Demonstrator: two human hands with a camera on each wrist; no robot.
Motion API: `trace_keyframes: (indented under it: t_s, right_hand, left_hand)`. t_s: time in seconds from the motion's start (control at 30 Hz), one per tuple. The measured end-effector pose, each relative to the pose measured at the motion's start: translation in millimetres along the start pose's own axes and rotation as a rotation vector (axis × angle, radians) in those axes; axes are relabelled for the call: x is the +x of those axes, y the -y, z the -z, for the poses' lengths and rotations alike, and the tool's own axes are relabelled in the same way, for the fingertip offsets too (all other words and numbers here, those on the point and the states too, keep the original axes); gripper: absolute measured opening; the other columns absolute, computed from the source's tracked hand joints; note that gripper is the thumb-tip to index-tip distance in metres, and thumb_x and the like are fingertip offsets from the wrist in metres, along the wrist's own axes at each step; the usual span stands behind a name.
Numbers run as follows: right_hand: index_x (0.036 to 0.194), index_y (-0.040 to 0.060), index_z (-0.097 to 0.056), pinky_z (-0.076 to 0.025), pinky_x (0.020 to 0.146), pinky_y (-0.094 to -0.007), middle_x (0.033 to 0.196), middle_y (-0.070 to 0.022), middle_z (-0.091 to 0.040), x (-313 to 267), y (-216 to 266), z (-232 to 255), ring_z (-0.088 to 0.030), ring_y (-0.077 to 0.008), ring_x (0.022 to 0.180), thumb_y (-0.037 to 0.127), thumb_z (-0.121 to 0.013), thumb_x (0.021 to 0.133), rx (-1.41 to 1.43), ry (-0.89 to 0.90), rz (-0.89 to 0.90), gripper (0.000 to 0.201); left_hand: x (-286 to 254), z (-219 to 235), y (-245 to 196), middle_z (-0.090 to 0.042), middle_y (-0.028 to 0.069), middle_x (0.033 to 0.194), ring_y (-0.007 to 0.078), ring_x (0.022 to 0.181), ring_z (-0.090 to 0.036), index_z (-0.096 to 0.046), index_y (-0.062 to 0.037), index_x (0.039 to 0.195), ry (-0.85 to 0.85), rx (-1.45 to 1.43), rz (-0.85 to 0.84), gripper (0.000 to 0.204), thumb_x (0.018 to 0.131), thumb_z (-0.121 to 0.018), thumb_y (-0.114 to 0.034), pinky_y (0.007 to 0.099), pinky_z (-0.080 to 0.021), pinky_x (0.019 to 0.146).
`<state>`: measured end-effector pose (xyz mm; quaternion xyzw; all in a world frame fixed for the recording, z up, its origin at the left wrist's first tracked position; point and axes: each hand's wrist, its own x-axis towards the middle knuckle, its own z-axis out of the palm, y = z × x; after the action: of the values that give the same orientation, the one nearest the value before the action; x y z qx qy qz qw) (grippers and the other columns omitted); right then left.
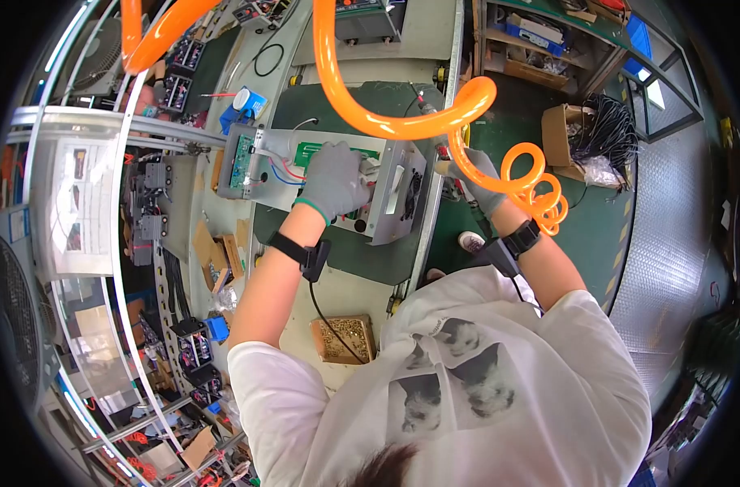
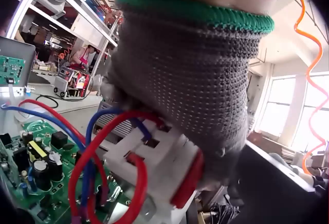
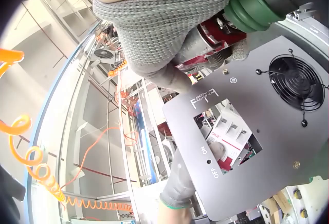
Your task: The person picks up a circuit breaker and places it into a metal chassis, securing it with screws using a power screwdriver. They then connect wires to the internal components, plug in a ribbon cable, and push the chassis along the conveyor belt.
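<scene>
Lower-centre head view: a tan cardboard box (image 1: 316, 341) holds brassy bits (image 1: 347, 334). The grey-gloved left hand (image 1: 337, 178) grips a white-red plastic block (image 2: 151, 157), the right hand (image 3: 154, 44) seemingly a red-silver tool (image 3: 218, 36); only the right-wrist view shows ON/OFF lettering (image 3: 215, 173).

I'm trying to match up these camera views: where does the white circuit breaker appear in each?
Head: upper centre, mostly hidden; the pale part beside the left hand is probably it.
Left wrist: the white circuit breaker sits below centre, red and blue wires entering it.
Right wrist: right of centre, seen through the gray panel's opening.
Shared landmark: the left hand's gray, green-cuffed glove.
</scene>
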<state>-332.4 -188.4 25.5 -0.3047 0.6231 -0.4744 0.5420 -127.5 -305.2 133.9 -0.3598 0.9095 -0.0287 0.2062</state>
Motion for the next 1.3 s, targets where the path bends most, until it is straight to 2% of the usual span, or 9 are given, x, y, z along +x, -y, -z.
trace_keyframes:
  t_s: [0.2,0.33,0.37,0.43,0.7,0.83,1.0,1.2,1.3]
  right_hand:
    - [0.101,-0.0037,-0.062,-0.042,0.056,-0.0215,0.080,-0.0007,-0.060,-6,2,19,-0.053,-0.0054,0.065,0.023,-0.074,0.077,0.028,0.068,-0.077,0.038]
    - [0.098,0.0012,-0.061,-0.041,0.046,-0.0223,0.077,-0.0010,-0.059,8,-18,7,-0.055,-0.0080,0.057,0.025,-0.074,0.077,0.212,0.128,0.097,0.035]
    - [0.099,0.0026,-0.060,-0.042,0.047,-0.0213,0.076,-0.0007,-0.057,12,-21,8,-0.055,-0.0086,0.061,0.027,-0.073,0.076,0.259,0.196,-0.052,0.036]
    - [0.100,0.0028,-0.058,-0.043,0.047,-0.0208,0.074,-0.0005,-0.057,16,-10,-5,-0.055,-0.0087,0.060,0.028,-0.072,0.076,0.142,0.133,0.004,0.037]
    - [0.096,0.0054,-0.060,-0.050,0.045,-0.0223,0.073,-0.0008,-0.057,23,28,-37,-0.054,-0.0086,0.054,0.025,-0.069,0.083,0.339,0.116,-0.057,0.025]
    - [0.099,0.0054,-0.058,-0.049,0.044,-0.0225,0.074,-0.0015,-0.058,28,17,-37,-0.055,-0.0089,0.054,0.026,-0.069,0.083,0.295,0.160,-0.090,0.028]
    - [0.098,0.0022,-0.056,-0.047,0.043,-0.0229,0.070,-0.0033,-0.058,26,28,-35,-0.056,-0.0101,0.054,0.030,-0.068,0.084,0.276,0.159,-0.092,0.033]
    - [0.095,0.0002,-0.056,-0.046,0.045,-0.0240,0.068,-0.0031,-0.057,29,30,-38,-0.056,-0.0101,0.054,0.034,-0.072,0.079,0.184,0.068,-0.140,0.041]
    - [0.096,-0.0005,-0.056,-0.046,0.046,-0.0235,0.070,-0.0025,-0.057,27,31,-36,-0.056,-0.0098,0.054,0.036,-0.073,0.078,0.210,0.105,-0.125,0.044]
  left_hand:
    - [-30,-32,12,-0.043,0.0162,0.078,0.0331,0.077,-0.043,-0.053,-0.0018,0.084,-0.499,-0.483,-0.210,0.036,0.056,-0.067,-0.019,0.0420,-0.038,0.068]
    - [-34,-45,7,-0.044,0.0174,0.085,0.0338,0.080,-0.044,-0.052,-0.0016,0.090,-0.593,-0.460,-0.169,0.042,0.057,-0.071,-0.017,0.0414,-0.038,0.068]
    - [-35,-44,4,-0.044,0.0174,0.085,0.0338,0.080,-0.044,-0.052,-0.0016,0.090,-0.588,-0.458,-0.161,0.042,0.057,-0.071,-0.017,0.0414,-0.038,0.068]
    - [-36,-43,-1,-0.043,0.0184,0.087,0.0355,0.084,-0.044,-0.051,-0.0020,0.085,-0.499,-0.457,-0.046,0.040,0.059,-0.073,-0.023,0.0433,-0.039,0.074]
    - [-47,-105,-19,-0.047,0.0198,0.093,0.0377,0.089,-0.045,-0.052,-0.0016,0.098,-0.745,-0.469,0.118,0.048,0.062,-0.072,-0.026,0.0443,-0.039,0.077]
    - [-35,-111,-25,-0.047,0.0194,0.091,0.0377,0.089,-0.044,-0.051,0.0002,0.099,-0.787,-0.581,0.141,0.045,0.064,-0.070,-0.022,0.0432,-0.038,0.078]
    - [-44,-96,-23,-0.045,0.0205,0.095,0.0386,0.089,-0.045,-0.051,0.0017,0.099,-0.654,-0.561,0.107,0.045,0.057,-0.065,0.002,0.0433,-0.040,0.077]
    - [-37,-77,-16,-0.046,0.0227,0.097,0.0413,0.092,-0.048,-0.049,0.0033,0.103,-0.448,-0.641,0.066,0.047,0.060,-0.067,0.003,0.0417,-0.045,0.079]
    - [-30,-80,-14,-0.047,0.0227,0.099,0.0405,0.093,-0.049,-0.048,0.0031,0.105,-0.521,-0.645,0.022,0.049,0.062,-0.071,-0.003,0.0416,-0.046,0.081]
